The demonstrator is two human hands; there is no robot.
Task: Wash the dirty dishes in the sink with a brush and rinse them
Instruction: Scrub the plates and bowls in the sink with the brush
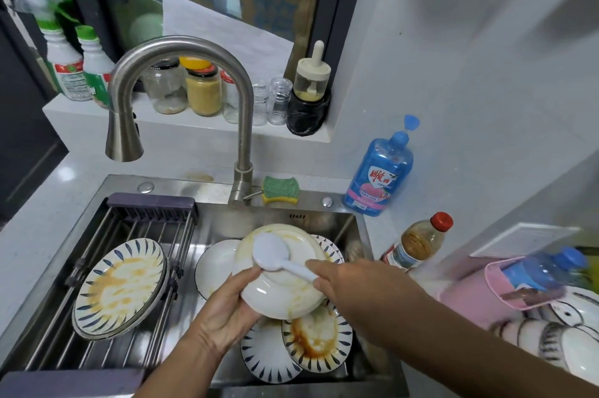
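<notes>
Head view: the left hand [223,316] grips a stained white bowl [282,295] over the sink's [355,227] middle. The right hand [351,284] holds the brush [270,253] against it. Several stained plates [316,339] wait, so most work probably remains.

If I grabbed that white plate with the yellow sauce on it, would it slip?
Probably slippery: the white glazed plate looks smeared with yellow sauce. It seems ceramic, so likely stiff and breakable. Tilted in the left hand under the white plastic brush, it might slide out.
</notes>
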